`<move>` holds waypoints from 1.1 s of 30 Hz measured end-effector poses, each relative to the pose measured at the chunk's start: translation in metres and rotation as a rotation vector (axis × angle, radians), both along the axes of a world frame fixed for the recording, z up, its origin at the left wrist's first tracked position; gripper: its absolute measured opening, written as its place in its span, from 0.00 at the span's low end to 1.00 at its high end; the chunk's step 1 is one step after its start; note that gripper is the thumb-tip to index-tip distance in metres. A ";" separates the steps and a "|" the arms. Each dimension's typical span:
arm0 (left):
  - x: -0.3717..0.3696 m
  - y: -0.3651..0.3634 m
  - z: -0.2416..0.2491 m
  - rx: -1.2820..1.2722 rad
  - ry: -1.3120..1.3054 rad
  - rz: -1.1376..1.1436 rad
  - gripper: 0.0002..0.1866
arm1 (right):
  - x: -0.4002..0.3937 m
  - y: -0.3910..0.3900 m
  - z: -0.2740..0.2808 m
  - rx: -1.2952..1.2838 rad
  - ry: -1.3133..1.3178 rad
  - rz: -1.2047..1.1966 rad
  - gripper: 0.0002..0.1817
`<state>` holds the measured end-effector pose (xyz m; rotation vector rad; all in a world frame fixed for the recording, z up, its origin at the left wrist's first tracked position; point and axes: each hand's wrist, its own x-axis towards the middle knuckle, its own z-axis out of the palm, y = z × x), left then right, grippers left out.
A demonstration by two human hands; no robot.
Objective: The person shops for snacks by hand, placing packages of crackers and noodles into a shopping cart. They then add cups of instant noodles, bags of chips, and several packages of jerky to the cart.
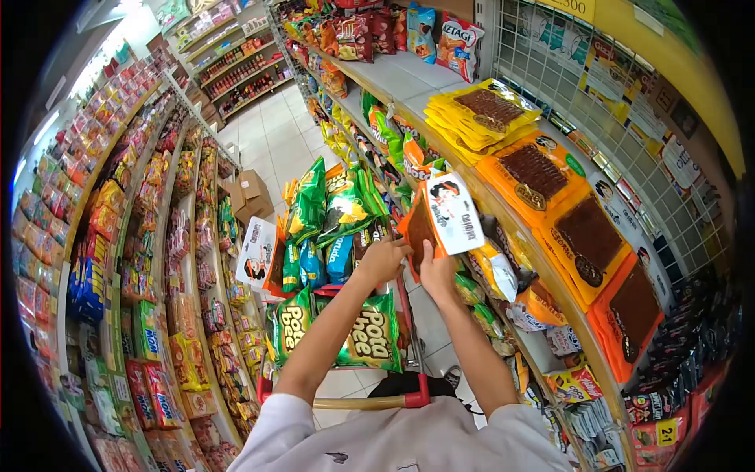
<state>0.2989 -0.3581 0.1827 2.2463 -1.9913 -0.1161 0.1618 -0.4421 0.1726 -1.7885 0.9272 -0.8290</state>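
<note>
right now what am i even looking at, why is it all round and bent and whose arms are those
The picture comes from one camera worn on a person's head, looking forward and down; its wide lens bends the shop aisle. The arms are the wearer's own. Both the left hand and the right hand grip an orange and white snack packet above a cart piled with green chip bags. On the shelf to the right lie flat orange packets and yellow packets.

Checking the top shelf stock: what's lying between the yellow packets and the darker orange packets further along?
In the head view, one lighter orange packet lies flat between the yellow packets and the darker orange packets, edges overlapping.
</note>
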 end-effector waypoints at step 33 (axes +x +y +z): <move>0.041 0.017 -0.018 0.337 -0.293 -0.002 0.24 | 0.083 0.031 -0.091 -0.111 0.203 0.118 0.16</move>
